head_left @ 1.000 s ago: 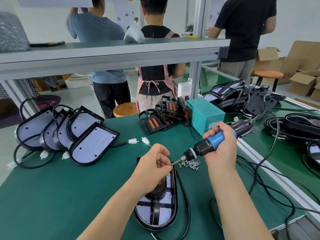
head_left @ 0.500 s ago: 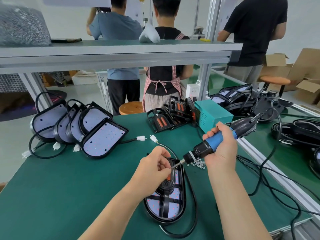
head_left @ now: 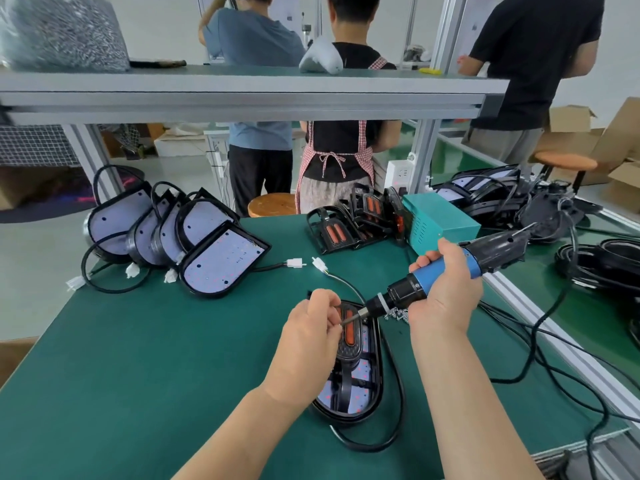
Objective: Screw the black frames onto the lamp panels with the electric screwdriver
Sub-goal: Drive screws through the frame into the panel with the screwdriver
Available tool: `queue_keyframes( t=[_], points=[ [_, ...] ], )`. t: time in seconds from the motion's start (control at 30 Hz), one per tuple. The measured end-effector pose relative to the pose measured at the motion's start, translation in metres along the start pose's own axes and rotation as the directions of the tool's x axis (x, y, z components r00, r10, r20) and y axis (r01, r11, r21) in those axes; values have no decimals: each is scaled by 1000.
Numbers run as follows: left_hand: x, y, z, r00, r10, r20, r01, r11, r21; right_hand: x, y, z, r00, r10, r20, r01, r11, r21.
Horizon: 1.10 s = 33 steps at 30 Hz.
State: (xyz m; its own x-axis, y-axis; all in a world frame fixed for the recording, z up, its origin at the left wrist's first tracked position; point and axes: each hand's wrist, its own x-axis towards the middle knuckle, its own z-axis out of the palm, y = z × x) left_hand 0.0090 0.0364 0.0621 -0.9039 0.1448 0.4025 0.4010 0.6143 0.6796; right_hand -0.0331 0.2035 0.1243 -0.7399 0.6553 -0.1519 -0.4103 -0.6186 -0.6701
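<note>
A lamp panel [head_left: 360,393] lies on the green table [head_left: 138,375] in front of me, with a black frame [head_left: 349,337] with orange strips laid on it. My right hand [head_left: 446,292] grips the blue-and-black electric screwdriver [head_left: 433,275], tilted down to the left. Its bit tip meets the fingers of my left hand [head_left: 311,337], which pinch at the tip above the frame. Whether a screw sits between those fingers is hidden. A small heap of screws [head_left: 396,315] lies just right of the panel.
Several bare lamp panels [head_left: 221,261] with cables lean at the back left. More black frames [head_left: 349,223] and a teal box [head_left: 440,223] stand behind. Cables [head_left: 540,358] and lamps pile up on the right. Three people stand beyond the shelf [head_left: 242,95].
My hands keep the same grip at the bit tip. The camera has shifted, so the panel and hands sit a little further right in view.
</note>
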Motion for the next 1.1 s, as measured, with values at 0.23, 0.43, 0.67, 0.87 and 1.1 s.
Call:
queue_keyframes(
  t=[0.23,0.43,0.67,0.87,1.1],
  points=[
    [-7,0,3,992,79,-93,-72,995,75,-3,5,0,1000,-2,-31,1,1000,-14],
    [-10,-7,3,998,38,-45,-37,999,33,-3,7,-4,1000,4,-20,-5,999,-36],
    [-10,-14,-4,984,-37,-174,37,999,-4,2,-7,-2,998,-41,43,44,997,-59],
    [10,-25,-12,812,-578,87,584,809,-71,6,-26,-7,980,-68,185,106,974,-202],
    [16,-31,5,728,-610,312,674,719,-167,-7,-16,-18,967,20,252,70,936,-346]
  ],
)
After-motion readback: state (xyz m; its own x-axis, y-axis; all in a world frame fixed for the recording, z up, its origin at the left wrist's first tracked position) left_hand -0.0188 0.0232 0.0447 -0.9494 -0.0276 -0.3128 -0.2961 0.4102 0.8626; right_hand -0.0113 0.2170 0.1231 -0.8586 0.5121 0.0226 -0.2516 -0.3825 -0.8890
